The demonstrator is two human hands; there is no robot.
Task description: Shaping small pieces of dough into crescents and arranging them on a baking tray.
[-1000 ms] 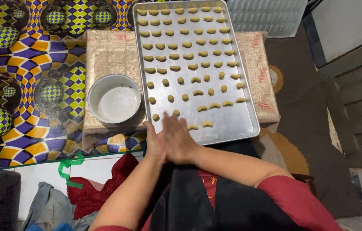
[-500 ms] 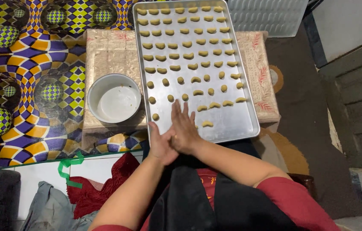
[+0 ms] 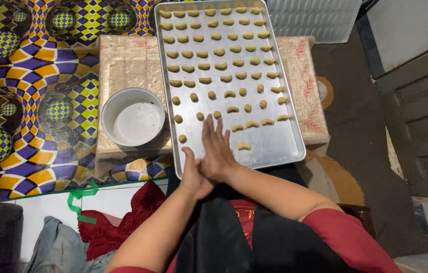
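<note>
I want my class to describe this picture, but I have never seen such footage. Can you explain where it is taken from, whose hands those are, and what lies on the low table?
The picture comes from a camera worn on a person's head, looking down, so the two bare arms are the wearer's own. The right hand lies flat across the left hand, palms pressed together over the near edge of a metal tray. Whether anything sits between the palms is hidden. The tray holds rows of small tan dough pieces, some curved, some round, with its near end mostly bare. Left of it stands a white bowl that looks nearly empty. Both rest on a low table with a beige patterned top, on a bright chequered mat.
</note>
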